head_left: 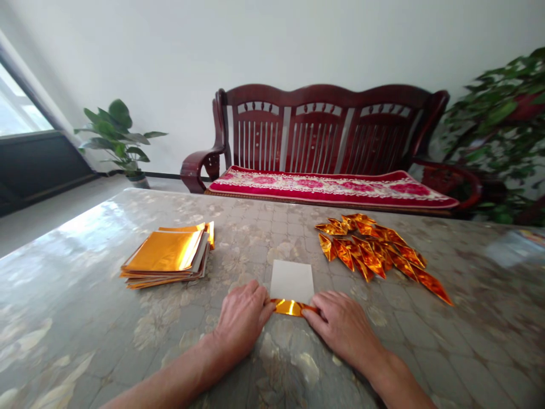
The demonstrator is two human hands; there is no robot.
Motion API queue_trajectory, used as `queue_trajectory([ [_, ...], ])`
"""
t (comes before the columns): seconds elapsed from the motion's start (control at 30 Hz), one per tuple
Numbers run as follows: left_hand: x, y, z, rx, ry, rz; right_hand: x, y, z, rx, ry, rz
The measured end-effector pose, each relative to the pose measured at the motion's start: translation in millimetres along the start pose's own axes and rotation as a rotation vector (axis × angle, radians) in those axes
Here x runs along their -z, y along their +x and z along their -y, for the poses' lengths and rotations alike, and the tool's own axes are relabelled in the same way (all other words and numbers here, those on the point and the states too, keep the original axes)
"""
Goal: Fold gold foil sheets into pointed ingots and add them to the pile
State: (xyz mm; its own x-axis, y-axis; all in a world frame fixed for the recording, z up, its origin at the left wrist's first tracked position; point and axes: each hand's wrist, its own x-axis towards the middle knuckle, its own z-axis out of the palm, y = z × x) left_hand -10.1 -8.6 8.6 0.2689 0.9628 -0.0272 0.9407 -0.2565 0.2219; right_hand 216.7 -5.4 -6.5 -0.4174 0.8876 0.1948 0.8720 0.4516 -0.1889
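Against a white wall, a dark red wooden bench (323, 130) stood beyond the patterned table (85, 295), which carried a stack of gold foil squares (166, 258) and a heap of folded foil points (366, 253) (all glaringly shiny). Near the table's edge, the left hand (240, 321) and right hand (343, 329) gripped the folded gold strip of a white-backed foil sheet (292, 281) from either end.

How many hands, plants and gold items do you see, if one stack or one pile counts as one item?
Hands: left hand, right hand: 2
Plants: potted plant, leafy plant: 2
Gold items: sheet in folding, stack, pile: 3
Total: 7
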Motion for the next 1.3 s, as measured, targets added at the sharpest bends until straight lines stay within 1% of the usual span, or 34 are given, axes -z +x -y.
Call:
queue_trajectory([
  [0.17,0.8,1.0,-1.0,0.004,0.012,0.011,-1.1,0.1,-0.7,-0.008,-0.001,-0.033],
  [0.37,2.8,-0.1,-2.1,0.021,0.005,0.031,-3.4,0.9,-2.5,-0.034,0.0,-0.034],
  [0.57,-0.6,-0.5,-1.3,0.037,-0.027,0.014,-4.4,0.7,-1.6,-0.06,-0.017,-0.02],
  [0.73,-3.7,0.1,2.1,-0.036,-0.133,-0.032,-4.5,-1.4,-2.6,-0.018,0.012,-0.033],
  [0.9,-5.9,4.0,1.7,-0.091,-0.224,-0.018,-5.4,-3.1,-3.5,0.018,0.038,-0.054],
  [1.0,-7.7,6.4,-1.6,-0.104,-0.251,-0.021,-5.4,-3.4,-3.0,0.024,0.047,-0.051],
  [1.17,-8.8,8.4,-5.9,-0.183,-0.269,-0.041,-2.2,-3.9,-1.3,0.03,0.094,-0.057],
  [1.3,-6.9,9.1,-7.2,-0.195,-0.261,-0.021,-0.7,-4.5,-1.2,0.041,0.123,-0.047],
])
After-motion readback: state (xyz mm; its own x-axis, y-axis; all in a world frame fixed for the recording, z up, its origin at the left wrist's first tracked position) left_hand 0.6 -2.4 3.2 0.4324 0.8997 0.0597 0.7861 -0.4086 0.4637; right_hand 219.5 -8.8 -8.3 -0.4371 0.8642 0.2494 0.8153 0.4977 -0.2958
